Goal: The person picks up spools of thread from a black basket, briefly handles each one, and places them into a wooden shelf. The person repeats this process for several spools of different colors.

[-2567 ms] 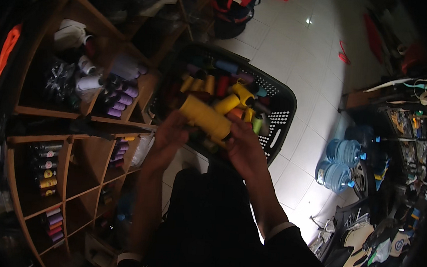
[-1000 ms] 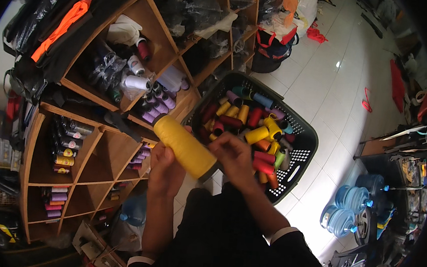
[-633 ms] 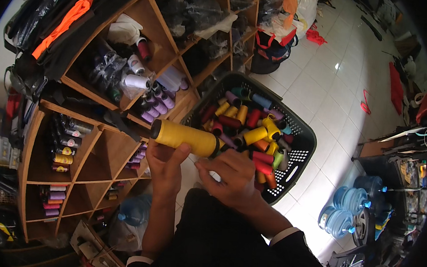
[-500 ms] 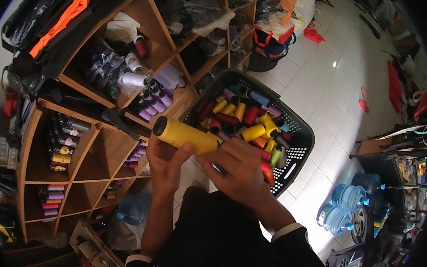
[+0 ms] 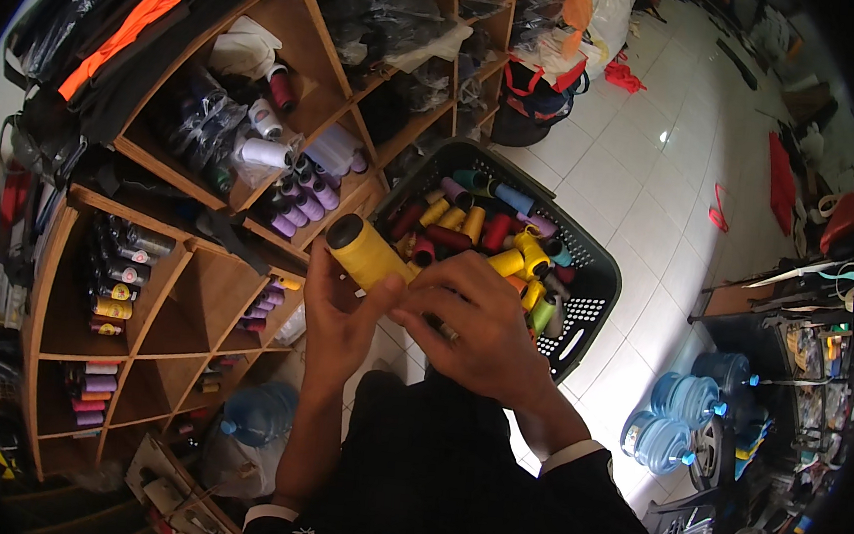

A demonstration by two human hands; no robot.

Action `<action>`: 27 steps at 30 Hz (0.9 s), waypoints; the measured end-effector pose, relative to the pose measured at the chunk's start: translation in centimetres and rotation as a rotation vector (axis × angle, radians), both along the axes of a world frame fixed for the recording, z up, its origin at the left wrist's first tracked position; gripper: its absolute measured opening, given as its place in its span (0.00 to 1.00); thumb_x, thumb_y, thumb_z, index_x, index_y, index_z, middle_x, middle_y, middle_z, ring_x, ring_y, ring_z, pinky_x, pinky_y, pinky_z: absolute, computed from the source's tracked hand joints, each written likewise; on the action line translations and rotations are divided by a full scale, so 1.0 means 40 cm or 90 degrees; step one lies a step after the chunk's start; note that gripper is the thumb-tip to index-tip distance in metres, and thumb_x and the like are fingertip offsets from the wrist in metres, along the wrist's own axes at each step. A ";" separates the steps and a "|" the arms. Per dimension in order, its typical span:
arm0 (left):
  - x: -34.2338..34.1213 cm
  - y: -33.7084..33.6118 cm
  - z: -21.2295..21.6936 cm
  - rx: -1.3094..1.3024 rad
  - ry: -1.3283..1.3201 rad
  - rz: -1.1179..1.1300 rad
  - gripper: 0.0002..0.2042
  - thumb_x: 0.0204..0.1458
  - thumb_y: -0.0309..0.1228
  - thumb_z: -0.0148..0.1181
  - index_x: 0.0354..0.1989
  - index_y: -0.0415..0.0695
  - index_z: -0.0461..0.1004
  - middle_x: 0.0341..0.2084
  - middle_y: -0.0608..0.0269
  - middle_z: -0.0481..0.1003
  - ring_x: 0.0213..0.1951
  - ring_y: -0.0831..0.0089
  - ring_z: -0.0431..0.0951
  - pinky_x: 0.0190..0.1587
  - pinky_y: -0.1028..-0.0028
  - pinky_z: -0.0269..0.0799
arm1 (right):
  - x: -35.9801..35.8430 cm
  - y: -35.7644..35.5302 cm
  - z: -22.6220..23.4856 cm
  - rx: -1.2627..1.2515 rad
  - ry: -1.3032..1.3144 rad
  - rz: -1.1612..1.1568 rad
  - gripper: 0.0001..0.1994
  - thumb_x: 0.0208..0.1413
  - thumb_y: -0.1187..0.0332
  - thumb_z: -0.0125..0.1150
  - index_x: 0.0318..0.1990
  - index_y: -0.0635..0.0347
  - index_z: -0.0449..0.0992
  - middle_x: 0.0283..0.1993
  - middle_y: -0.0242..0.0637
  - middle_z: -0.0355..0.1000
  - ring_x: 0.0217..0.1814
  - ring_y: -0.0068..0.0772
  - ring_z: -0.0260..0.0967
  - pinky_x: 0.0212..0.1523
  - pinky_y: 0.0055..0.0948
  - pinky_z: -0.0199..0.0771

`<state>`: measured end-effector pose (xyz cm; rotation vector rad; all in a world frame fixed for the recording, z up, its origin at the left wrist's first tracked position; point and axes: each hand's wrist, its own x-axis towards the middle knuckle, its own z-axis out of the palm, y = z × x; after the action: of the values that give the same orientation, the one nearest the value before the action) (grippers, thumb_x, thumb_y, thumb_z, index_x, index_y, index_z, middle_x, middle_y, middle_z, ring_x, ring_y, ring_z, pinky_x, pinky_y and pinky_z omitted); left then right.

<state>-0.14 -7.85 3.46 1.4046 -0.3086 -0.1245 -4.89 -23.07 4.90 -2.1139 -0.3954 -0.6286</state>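
Note:
A large spool of yellow thread is in my left hand, its dark end tilted up to the left. My left thumb presses along its lower side. Against the spool's other end, my right hand has its fingers pinched together; whatever they hold is hidden. Just beyond both hands stands a dark green plastic basket full of thread spools in yellow, red, blue, green and purple.
On the left, a wooden cubby shelf holds rows of purple spools and other thread. Large blue water bottles stand at right on the white tiled floor. Bags sit behind the basket, and another bottle lies near the shelf.
The yellow spool has tipped more steeply, and my right fingers now cover more of its lower end. The view has shifted slightly.

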 end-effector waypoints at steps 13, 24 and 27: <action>-0.007 0.055 -0.030 -0.222 0.178 -0.222 0.31 0.49 0.27 0.60 0.61 0.33 0.54 0.52 0.56 0.66 0.54 0.67 0.68 0.57 0.70 0.63 | 0.007 -0.001 -0.052 0.330 0.131 0.067 0.05 0.48 0.76 0.64 0.30 0.66 0.74 0.30 0.37 0.70 0.32 0.27 0.72 0.35 0.24 0.71; -0.015 0.049 -0.028 -0.143 0.111 -0.176 0.31 0.48 0.25 0.61 0.60 0.30 0.56 0.53 0.51 0.66 0.54 0.64 0.69 0.58 0.66 0.63 | -0.001 0.002 -0.070 0.437 0.153 0.070 0.05 0.47 0.76 0.65 0.31 0.65 0.75 0.31 0.36 0.71 0.33 0.24 0.71 0.35 0.22 0.70; -0.014 0.048 -0.023 -0.129 0.083 -0.180 0.30 0.47 0.25 0.62 0.58 0.30 0.58 0.49 0.51 0.69 0.52 0.65 0.72 0.57 0.67 0.64 | -0.008 0.002 -0.059 0.401 0.135 0.072 0.05 0.47 0.77 0.66 0.31 0.65 0.75 0.32 0.36 0.71 0.35 0.24 0.70 0.37 0.22 0.69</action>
<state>-0.71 -5.92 2.56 1.1411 -0.3998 -0.4045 -5.20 -22.99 2.53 -1.5228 -0.1641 -0.3887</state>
